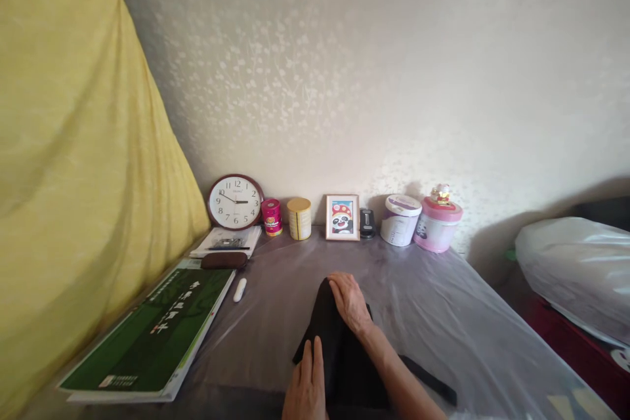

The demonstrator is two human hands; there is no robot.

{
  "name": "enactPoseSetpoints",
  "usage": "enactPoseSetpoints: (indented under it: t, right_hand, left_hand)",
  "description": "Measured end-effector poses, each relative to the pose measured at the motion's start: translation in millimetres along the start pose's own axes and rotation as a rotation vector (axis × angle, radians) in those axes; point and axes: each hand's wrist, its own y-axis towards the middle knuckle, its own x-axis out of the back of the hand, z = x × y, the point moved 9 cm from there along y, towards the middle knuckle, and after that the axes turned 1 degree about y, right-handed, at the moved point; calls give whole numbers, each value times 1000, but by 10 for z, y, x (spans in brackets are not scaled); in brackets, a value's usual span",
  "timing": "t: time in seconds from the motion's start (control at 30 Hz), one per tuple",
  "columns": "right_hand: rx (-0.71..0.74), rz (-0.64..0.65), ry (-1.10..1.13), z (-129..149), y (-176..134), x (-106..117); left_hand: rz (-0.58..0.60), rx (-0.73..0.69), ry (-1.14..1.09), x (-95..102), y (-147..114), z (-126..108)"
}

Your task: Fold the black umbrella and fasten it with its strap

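A black cloth (335,348) lies folded on the table in front of me, narrower at its far end. From its right side a black strap (430,380) runs out across the tabletop. My left hand (306,380) rests on the cloth's near left part, fingers stretched out and flat. Farther off, my right hand (350,302) lies over the cloth's far end with its fingers bent slightly down along the top. Its forearm crosses the cloth and hides part of its right side.
A grey covered table (275,335) bears a green book (152,335), a brown case (224,260) and a white oblong object (240,290). Along the wall stand a clock (235,202), pink tin (272,217), yellow-lidded can (299,219), panda picture frame (342,218) and two tubs (401,222).
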Motion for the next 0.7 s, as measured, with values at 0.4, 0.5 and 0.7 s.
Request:
enactPoseSetpoints:
  t: [0.4,0.5,0.7]
  right_hand:
    - [-275,-72,176,-566,-426,264]
    - [-486,-93,320,-921,-571,365]
    - [-740,-163,826,-1201,-820,484]
  left_hand:
    - [116,29,-70,246,-13,89]
    - [87,-41,-318,418,19,111]
    - [280,229,-999,666,-152,287]
